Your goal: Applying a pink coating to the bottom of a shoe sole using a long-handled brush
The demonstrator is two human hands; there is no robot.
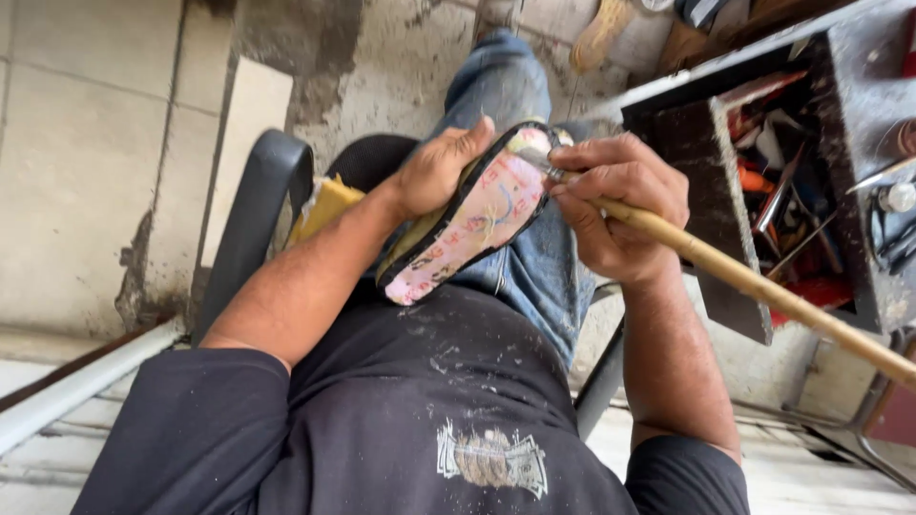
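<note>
My left hand [441, 167] grips a shoe sole [477, 217] by its edge, bottom up over my lap. The sole has a pale pink printed surface and a black rim. My right hand [615, 205] holds a brush with a long yellow wooden handle [763, 286]. The brush tip touches the sole near its upper end, by the rim. Both forearms reach forward over my dark shirt and blue jeans [534, 257].
I sit on a chair with a dark armrest [253, 215] at my left and a yellow cushion [324, 205] showing. A dark open box of tools [801, 191] stands at my right. Stained concrete floor [86, 153] lies ahead and to the left.
</note>
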